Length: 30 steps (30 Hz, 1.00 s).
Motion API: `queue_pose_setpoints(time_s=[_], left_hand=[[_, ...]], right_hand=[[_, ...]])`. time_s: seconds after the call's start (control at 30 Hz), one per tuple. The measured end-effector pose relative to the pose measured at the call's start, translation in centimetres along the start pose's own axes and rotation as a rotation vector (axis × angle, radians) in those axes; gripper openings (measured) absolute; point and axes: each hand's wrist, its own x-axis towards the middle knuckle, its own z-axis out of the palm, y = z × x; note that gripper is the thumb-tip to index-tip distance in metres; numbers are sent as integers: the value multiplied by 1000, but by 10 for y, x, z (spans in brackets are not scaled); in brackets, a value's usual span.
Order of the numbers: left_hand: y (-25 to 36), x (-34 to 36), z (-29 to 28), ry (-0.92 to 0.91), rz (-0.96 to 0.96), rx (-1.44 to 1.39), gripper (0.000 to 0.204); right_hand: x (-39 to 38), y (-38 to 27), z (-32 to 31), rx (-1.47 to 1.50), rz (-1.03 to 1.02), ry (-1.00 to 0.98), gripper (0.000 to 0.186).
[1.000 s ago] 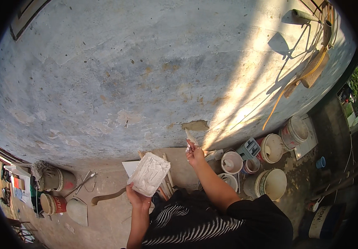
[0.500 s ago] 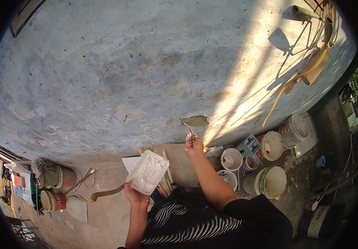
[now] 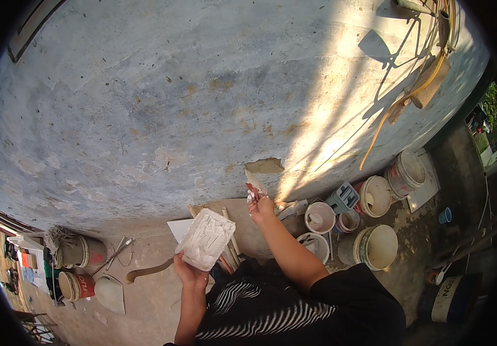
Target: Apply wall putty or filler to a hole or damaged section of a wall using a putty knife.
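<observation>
My left hand grips the lower left edge of a shallow rectangular tray, its inside covered with thick white putty. The tray is held out at waist height. My right hand is closed round a putty knife with a reddish handle and white smears; white putty also coats the fingers. The knife's blade points up at the wall, just under a bare brown patch where the paint is gone. Whether the blade touches the wall I cannot tell.
The worn bluish wall rises in front. On the right floor stand several buckets and a grey-green container. A curved wooden handle and more buckets are at left. A yellow hose hangs on the wall.
My right hand with the putty knife has moved slightly left and down, and the knife has turned so its reddish handle shows. The tray has stayed in place; the view has shifted slightly.
</observation>
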Motion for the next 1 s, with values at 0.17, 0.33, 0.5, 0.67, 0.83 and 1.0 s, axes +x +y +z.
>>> queue_pose_setpoints(time_s=[0.17, 0.33, 0.5, 0.67, 0.83, 1.0], left_hand=[[1, -3, 4, 24, 27, 8, 70], [-6, 6, 15, -5, -6, 5, 70], [-17, 16, 26, -26, -24, 11, 70], [-25, 25, 32, -108, -41, 81, 78], [-23, 22, 44, -140, -42, 87, 78], [-19, 24, 44, -154, -43, 72, 78]], right_hand=[[-67, -20, 6, -806, -7, -218, 17], [-121, -69, 19, -1281, -394, -455, 26], [-140, -93, 20, -1475, -823, -563, 22], [-150, -103, 22, -1380, -700, -571, 19], [-151, -104, 21, -1339, -709, -587, 16], [-170, -102, 37, -1661, -1067, -876, 27]])
